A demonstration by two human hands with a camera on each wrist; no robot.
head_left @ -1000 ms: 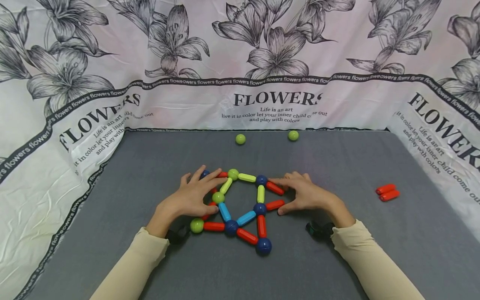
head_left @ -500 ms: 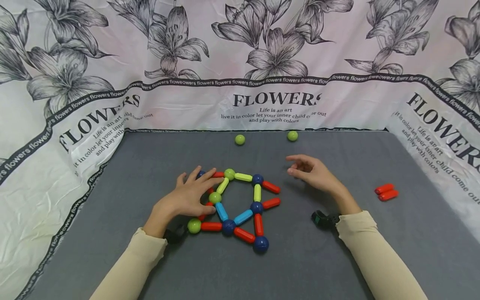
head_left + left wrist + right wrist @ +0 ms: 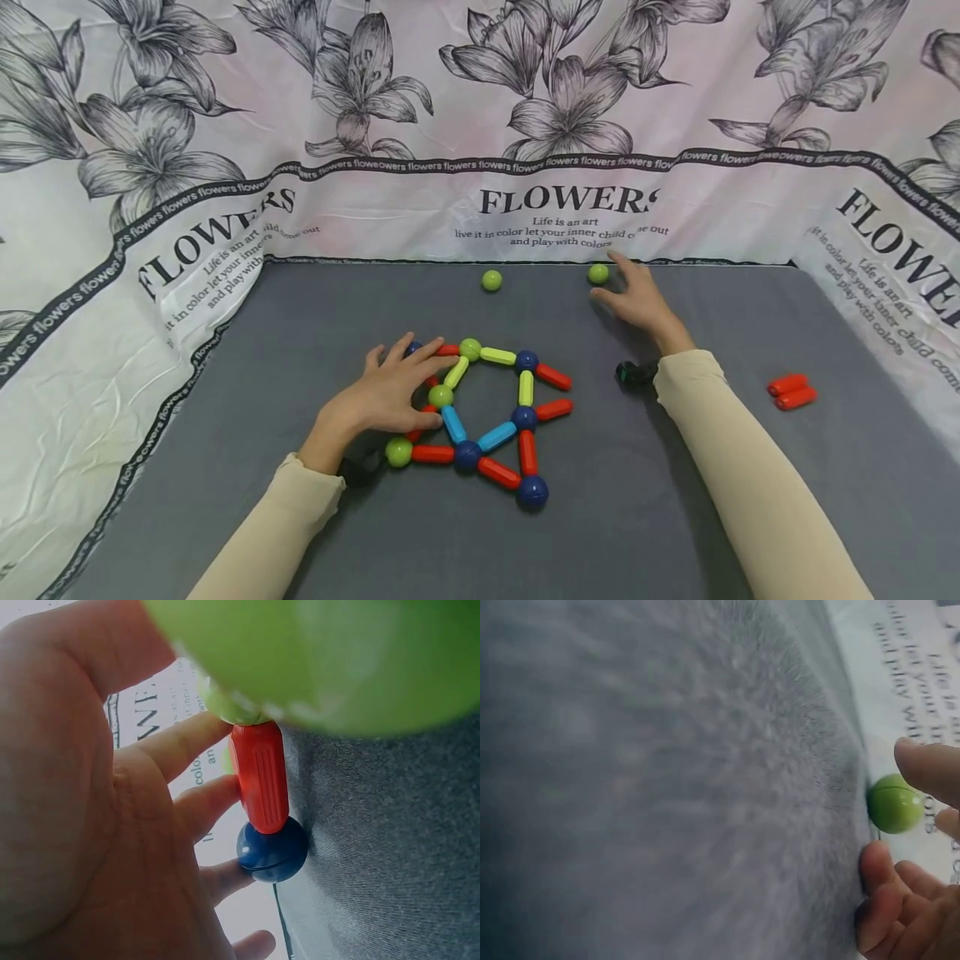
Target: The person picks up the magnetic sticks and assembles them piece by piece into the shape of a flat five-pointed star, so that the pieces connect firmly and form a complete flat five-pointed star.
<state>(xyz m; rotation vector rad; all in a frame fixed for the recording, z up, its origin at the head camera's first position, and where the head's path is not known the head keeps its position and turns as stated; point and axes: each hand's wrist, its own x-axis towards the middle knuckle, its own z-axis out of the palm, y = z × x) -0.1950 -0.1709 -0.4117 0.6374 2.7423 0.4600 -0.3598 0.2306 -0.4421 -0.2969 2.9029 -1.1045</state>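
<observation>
A flat figure of magnetic rods and balls lies mid-table; its parts include a blue ball [image 3: 467, 455], a light blue rod [image 3: 497, 437] and a green ball [image 3: 399, 452]. Over the figure's left side, my left hand [image 3: 382, 396] spreads its fingers, hiding some rods. In the left wrist view those fingertips rest by a red rod [image 3: 260, 776] and a dark blue ball [image 3: 272, 851], without curling round them. At the table's back, my right hand [image 3: 641, 300] holds thumb and fingers apart beside a loose green ball [image 3: 598, 273]. The right wrist view has this green ball [image 3: 895, 806] between the spread digits.
Another loose green ball [image 3: 491, 280] lies near the back edge. Two red rods [image 3: 792, 392] sit side by side on the right. Flower-printed cloth [image 3: 375, 208] rises behind the grey table [image 3: 600, 533] and along its sides.
My right hand has left the figure's right side and moved away to the loose green ball at the back. My left hand stays over the figure.
</observation>
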